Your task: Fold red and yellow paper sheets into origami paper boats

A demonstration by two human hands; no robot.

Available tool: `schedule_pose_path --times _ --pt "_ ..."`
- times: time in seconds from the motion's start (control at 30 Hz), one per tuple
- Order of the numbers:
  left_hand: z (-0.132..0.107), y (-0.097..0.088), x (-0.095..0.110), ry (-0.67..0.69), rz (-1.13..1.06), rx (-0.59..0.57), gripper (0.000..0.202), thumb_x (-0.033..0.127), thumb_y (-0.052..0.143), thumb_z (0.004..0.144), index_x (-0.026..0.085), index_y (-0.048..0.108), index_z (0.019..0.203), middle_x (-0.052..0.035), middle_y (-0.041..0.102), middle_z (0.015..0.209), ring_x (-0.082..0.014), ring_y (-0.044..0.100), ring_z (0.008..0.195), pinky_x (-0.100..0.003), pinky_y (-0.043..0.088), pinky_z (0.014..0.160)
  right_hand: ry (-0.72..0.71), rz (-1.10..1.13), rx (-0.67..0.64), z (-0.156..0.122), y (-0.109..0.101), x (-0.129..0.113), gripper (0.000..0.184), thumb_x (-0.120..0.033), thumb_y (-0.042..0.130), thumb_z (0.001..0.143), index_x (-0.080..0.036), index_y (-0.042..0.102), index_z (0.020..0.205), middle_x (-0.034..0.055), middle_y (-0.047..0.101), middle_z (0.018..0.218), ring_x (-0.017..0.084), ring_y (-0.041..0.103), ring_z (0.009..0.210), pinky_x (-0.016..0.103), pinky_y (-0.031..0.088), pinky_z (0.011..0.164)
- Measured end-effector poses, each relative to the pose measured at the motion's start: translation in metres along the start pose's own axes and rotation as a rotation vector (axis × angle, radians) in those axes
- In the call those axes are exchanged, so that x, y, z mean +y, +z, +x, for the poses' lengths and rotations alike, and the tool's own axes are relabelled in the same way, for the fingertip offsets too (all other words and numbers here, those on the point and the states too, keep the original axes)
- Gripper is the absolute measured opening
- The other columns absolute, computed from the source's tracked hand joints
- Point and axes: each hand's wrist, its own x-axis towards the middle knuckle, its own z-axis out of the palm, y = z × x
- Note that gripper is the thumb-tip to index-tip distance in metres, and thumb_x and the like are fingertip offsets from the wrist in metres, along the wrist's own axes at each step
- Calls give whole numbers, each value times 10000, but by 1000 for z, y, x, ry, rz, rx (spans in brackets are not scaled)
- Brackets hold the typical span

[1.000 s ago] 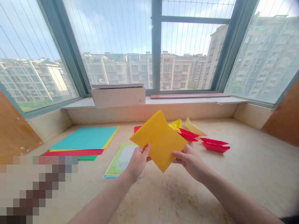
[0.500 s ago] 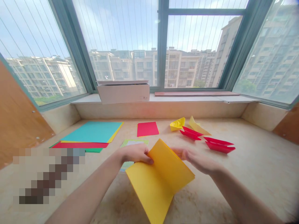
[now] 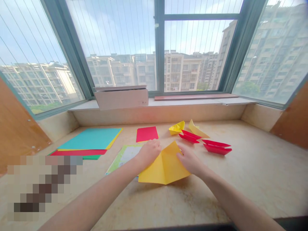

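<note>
A yellow sheet of paper (image 3: 166,168) with a crease down its middle is held between my hands, low over the counter. My left hand (image 3: 150,153) has its fingers curled at the sheet's far left edge. On the opposite side, my right hand (image 3: 191,159) pinches the right edge, thumb on the near face and the other fingers mostly hidden behind. Partly under my left forearm lies a green-bordered printed booklet or sheet (image 3: 122,155). Just beyond the hands rests a square red paper (image 3: 147,134).
Folded red paper boats (image 3: 217,148), a yellow paper boat (image 3: 176,128) and a pale yellow folded piece (image 3: 197,130) sit at the right. Large coloured sheets (image 3: 90,138) are stacked at the left. A white box (image 3: 122,98) stands on the window ledge.
The yellow paper has swung up and away from me, its near end no longer hanging low. My left hand has moved to its far left edge. The view has shifted slightly.
</note>
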Motion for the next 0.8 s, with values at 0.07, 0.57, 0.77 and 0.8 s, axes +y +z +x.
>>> schedule_pose_path --times 0.07,0.57,0.77,0.8 --pt "-8 15 1 48 -9 8 246 33 485 910 132 710 911 -146 708 966 -287 649 998 -427 498 934 42 -42 -23 0 -5 4 214 -127 549 751 -247 680 871 36 755 865 239 719 798 312 558 638" --pt "-28 33 -4 48 -145 96 331 110 417 949 94 719 1082 -191 642 1152 -303 594 1099 -466 496 1007 -6 -255 -53 11 -3 27 367 -192 681 800 -204 691 1167 108 740 1215 326 686 1140 522 547 984" --pt "-28 37 -3 -34 -158 94 267 134 446 939 121 696 1031 -121 586 999 -245 593 908 -397 525 894 -229 -301 -155 1 7 22 509 -75 469 898 -253 694 1317 58 723 1318 257 686 1210 482 530 1073" --pt "-27 37 -3 -39 -160 91 261 135 452 935 124 695 1029 -116 580 992 -242 591 901 -392 524 891 -265 -309 -173 -1 8 22 528 -57 457 888 -254 703 1311 57 726 1313 258 691 1204 482 537 1066"
